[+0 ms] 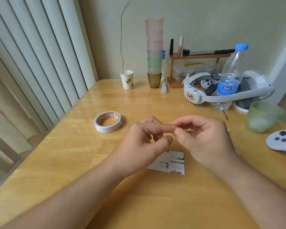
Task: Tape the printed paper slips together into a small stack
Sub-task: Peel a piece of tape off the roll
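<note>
Both hands raised above the table [59, 162], fingertips meeting. Right hand [203, 139]: thumb and forefinger pinched onto the tip of the left forefinger; whether a bit of tape sits between them, cannot tell. Left hand [144, 142]: fingers curled, forefinger extended. Slips [172, 162] lie flat on the table under the hands. Tape roll [108, 121] to the left, apart.

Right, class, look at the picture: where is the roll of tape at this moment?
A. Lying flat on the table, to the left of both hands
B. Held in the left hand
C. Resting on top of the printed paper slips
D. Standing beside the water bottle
A: the roll of tape lies flat on the table, apart from the left hand and right hand, which meet fingertip to fingertip above the printed paper slips.
</note>
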`<act>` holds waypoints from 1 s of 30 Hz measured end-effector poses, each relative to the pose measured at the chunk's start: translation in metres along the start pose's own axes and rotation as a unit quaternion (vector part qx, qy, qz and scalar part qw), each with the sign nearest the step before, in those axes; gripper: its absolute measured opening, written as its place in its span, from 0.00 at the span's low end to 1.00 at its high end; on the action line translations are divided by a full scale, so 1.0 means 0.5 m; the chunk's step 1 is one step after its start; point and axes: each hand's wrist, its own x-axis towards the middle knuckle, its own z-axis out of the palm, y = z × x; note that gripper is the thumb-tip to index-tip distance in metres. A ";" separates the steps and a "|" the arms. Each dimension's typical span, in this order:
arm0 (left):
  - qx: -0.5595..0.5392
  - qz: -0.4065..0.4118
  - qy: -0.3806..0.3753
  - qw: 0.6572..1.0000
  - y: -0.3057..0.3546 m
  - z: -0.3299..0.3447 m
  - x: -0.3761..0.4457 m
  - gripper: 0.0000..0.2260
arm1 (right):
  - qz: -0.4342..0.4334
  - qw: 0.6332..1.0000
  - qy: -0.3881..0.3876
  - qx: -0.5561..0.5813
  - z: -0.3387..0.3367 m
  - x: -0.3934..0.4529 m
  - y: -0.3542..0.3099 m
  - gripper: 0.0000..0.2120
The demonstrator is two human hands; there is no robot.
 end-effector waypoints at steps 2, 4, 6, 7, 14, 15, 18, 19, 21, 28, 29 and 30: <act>0.004 0.001 0.003 1.000 0.000 0.001 0.000 0.11 | -0.001 1.000 0.001 0.019 0.005 -0.002 -0.005 0.10; -0.002 0.002 0.003 1.000 0.000 0.000 0.000 0.09 | -0.008 0.999 0.008 0.033 0.007 -0.001 -0.007 0.13; -0.032 -0.012 0.002 0.999 0.000 0.000 0.000 0.07 | -0.016 0.999 0.015 0.031 0.007 0.001 -0.004 0.10; -0.060 -0.027 0.002 0.998 0.000 0.000 0.000 0.06 | -0.012 0.999 0.012 0.029 0.006 0.001 -0.004 0.06; -0.168 -0.123 -0.003 0.978 0.005 -0.003 0.005 0.06 | -0.068 0.995 0.041 -0.067 -0.018 0.003 -0.007 0.02; -0.170 -0.134 0.000 0.976 0.004 -0.004 0.005 0.08 | -0.121 0.983 0.045 -0.132 -0.021 0.004 -0.005 0.03; -0.171 -0.154 0.000 0.973 0.000 -0.004 0.006 0.10 | -0.216 0.941 0.059 -0.253 -0.021 0.005 -0.003 0.02; -0.171 -0.155 -0.006 0.973 0.001 -0.003 0.006 0.12 | -0.228 0.931 0.065 -0.276 -0.020 0.005 -0.001 0.02; -0.166 -0.154 -0.022 0.974 0.008 -0.002 0.006 0.14 | -0.241 0.918 0.074 -0.307 -0.015 0.007 0.003 0.02; -0.176 -0.146 -0.061 0.972 0.022 0.009 -0.001 0.21 | -0.259 0.891 0.113 -0.356 -0.015 0.013 0.013 0.02; -0.172 -0.142 -0.061 0.973 0.023 0.011 -0.002 0.22 | -0.259 0.889 0.115 -0.359 -0.015 0.013 0.014 0.02; -0.167 -0.140 -0.060 0.974 0.024 0.013 -0.002 0.22 | -0.259 0.888 0.117 -0.362 -0.014 0.014 0.014 0.02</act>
